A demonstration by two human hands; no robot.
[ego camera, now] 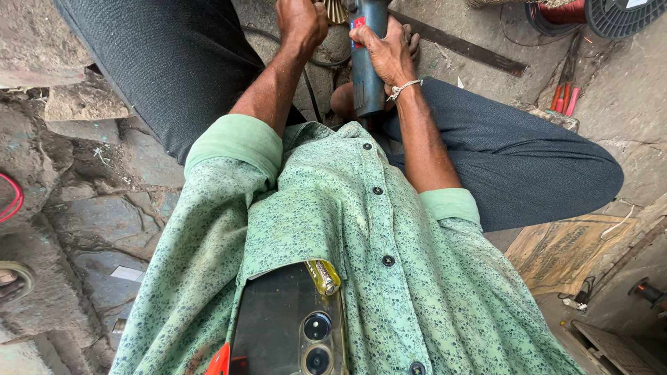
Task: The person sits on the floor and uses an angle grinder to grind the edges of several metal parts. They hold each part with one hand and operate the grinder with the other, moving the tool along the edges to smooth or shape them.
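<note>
Overhead, the view looked straight down the wearer's torso. Largest in frame was the green floral shirt [389, 278], buttoned, sleeves rolled above the elbows. Next in size, dark grey trousers [528, 167] covered the bent legs spread to either side, the person seated on a rough stone floor [76, 208].

Between the knees sat the blue-bodied power tool [366, 62], apparently an angle grinder, its body running away from the chest toward the top edge. The right hand [384, 52] was wrapped around the tool's body, fingers curled closed on it; a pale thread band circled that wrist. The left hand [300, 22] was clenched just beside the tool's head, next to a brass-coloured ribbed part [337, 10]; what the fingers gripped was hidden by the fist. A black cable [310, 97] ran down from the tool between the forearms.

A dark smartphone [288, 326] stood in the shirt pocket, camera lenses outward, with a small gold-coloured cylinder [324, 276] touching its top corner.

A black spool of reddish-copper wire [590, 12] lay at upper right, well apart from the hands. Red-handled tools [564, 98] lay on the floor near the right knee. Flattened cardboard [563, 251] lay at right.
</note>
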